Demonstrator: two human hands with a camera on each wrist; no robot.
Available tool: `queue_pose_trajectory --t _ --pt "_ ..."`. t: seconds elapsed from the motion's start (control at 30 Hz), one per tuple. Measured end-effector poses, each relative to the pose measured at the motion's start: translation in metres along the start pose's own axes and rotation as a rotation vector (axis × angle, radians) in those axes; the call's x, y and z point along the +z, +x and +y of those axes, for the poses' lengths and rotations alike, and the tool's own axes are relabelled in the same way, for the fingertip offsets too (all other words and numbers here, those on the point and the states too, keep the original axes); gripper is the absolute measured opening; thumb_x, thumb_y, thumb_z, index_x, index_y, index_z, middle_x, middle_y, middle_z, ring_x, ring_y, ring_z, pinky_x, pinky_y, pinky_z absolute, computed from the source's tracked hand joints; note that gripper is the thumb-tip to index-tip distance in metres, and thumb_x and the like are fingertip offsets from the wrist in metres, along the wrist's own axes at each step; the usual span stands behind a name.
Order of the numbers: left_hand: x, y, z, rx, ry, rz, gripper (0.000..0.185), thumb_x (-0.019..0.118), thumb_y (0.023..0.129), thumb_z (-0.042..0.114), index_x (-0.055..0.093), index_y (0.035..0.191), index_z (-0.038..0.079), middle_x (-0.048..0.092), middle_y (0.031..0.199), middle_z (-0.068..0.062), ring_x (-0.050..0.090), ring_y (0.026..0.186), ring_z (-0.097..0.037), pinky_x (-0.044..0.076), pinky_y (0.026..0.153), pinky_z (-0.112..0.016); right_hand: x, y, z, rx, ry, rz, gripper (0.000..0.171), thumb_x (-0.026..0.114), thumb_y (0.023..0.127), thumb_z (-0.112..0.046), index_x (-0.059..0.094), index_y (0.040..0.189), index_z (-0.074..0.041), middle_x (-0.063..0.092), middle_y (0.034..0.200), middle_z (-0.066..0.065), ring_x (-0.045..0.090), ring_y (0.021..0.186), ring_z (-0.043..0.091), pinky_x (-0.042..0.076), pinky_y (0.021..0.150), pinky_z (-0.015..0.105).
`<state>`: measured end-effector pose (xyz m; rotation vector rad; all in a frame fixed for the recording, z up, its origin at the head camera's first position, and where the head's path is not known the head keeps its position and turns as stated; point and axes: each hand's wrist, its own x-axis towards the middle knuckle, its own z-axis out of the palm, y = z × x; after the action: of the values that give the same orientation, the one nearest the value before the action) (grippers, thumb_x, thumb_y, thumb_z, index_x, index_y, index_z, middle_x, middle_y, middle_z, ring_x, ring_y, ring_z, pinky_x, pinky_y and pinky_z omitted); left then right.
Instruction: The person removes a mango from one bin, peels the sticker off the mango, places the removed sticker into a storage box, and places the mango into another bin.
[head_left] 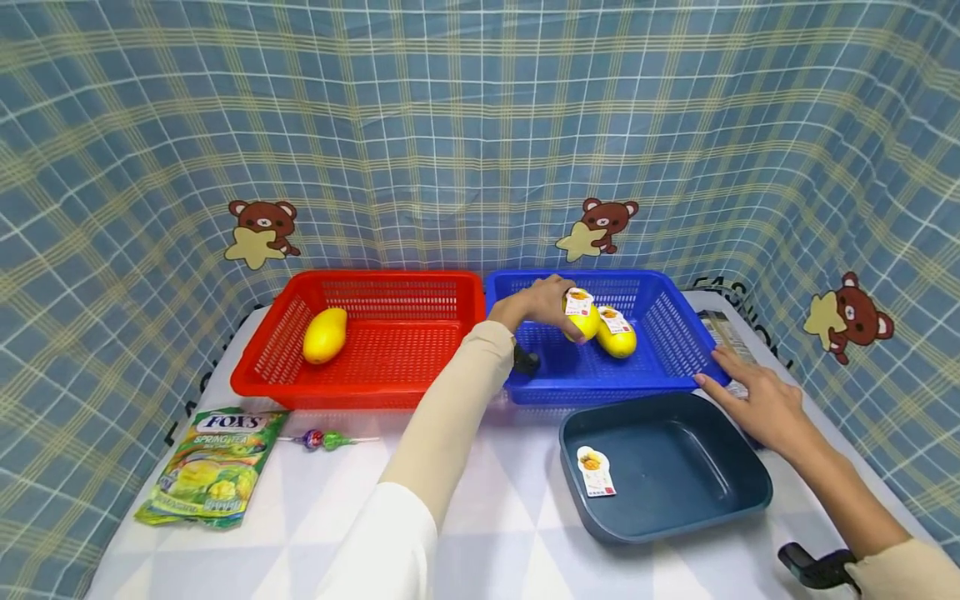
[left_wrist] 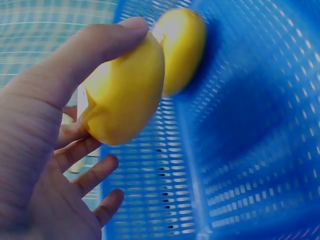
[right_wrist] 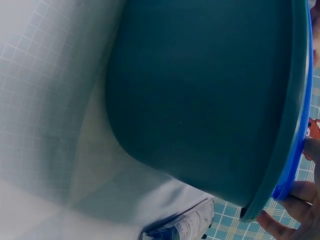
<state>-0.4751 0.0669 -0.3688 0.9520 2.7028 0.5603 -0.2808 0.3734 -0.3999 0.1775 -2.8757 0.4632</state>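
Observation:
In the head view, my left hand [head_left: 542, 304] is over the blue basket [head_left: 555, 395], pinching a yellow mango [head_left: 582, 323] with a white sticker. The left wrist view shows the thumb on top of this mango [left_wrist: 127, 95] and the outer fingers spread. A second stickered mango [head_left: 619, 340] lies right beside it in the basket. My right hand [head_left: 765, 404] touches the basket's front right corner with outstretched fingers. In the right wrist view its fingertips are at the blue rim [right_wrist: 287, 185], beside the dark teal tub [right_wrist: 200, 100].
A red basket [head_left: 360, 396] with one mango [head_left: 326, 336] stands to the left. In front lie a green candy bag [head_left: 213, 467] and wrapped lollipops [head_left: 322, 439]. The teal tub [head_left: 660, 467] with a sticker sits front right; a silvery packet [head_left: 731, 337] is right of the blue basket.

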Motion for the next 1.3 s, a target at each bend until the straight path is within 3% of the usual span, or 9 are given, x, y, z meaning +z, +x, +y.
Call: queue_pose_trajectory --t 0.3,0.63,0.9,1.13,1.3 --pt "-0.028 -0.037 0.017 0.045 -0.124 0.105 0.106 0.085 0.072 0.051 0.031 0.157 0.018 0.038 0.149 -0.007 0.038 0.126 -0.026 0.047 0.096 -0.036 0.003 -0.002 0.004 0.007 0.0 -0.009 0.071 0.057 0.1 -0.047 0.043 0.147 0.004 0.041 0.146 0.032 0.04 0.121 0.063 0.032 0.075 0.065" --pt "-0.044 -0.082 0.03 0.112 -0.109 0.167 0.107 0.085 0.069 0.052 0.032 0.157 0.02 0.034 0.153 -0.005 0.035 0.129 -0.026 0.046 0.096 -0.039 -0.002 0.0 0.009 0.03 0.0 -0.031 0.073 0.052 0.102 -0.049 0.037 0.149 0.005 0.036 0.147 0.035 0.037 0.118 0.066 0.03 0.074 0.068" --pt "-0.046 -0.12 0.029 0.128 -0.113 0.229 0.103 0.084 0.07 0.051 0.035 0.154 0.02 0.034 0.153 -0.004 0.034 0.129 -0.025 0.046 0.095 -0.04 0.0 0.001 0.007 0.026 0.004 -0.033 0.074 0.051 0.102 -0.05 0.036 0.149 0.006 0.034 0.149 0.034 0.037 0.117 0.066 0.031 0.073 0.065" --pt "-0.043 -0.158 0.02 0.09 -0.11 0.293 0.104 0.085 0.068 0.05 0.035 0.154 0.022 0.035 0.153 -0.003 0.033 0.132 -0.026 0.048 0.096 -0.044 0.0 0.003 0.002 0.027 0.009 -0.04 0.076 0.049 0.102 -0.051 0.035 0.149 0.006 0.032 0.149 0.035 0.035 0.118 0.067 0.03 0.076 0.069" --pt "-0.04 -0.185 0.018 0.1 -0.113 0.319 0.104 0.086 0.067 0.05 0.035 0.154 0.021 0.035 0.153 -0.003 0.034 0.133 -0.025 0.047 0.097 -0.045 0.0 -0.001 0.001 0.03 0.013 -0.04 0.076 0.049 0.102 -0.051 0.034 0.15 0.006 0.031 0.149 0.036 0.035 0.118 0.068 0.03 0.076 0.069"
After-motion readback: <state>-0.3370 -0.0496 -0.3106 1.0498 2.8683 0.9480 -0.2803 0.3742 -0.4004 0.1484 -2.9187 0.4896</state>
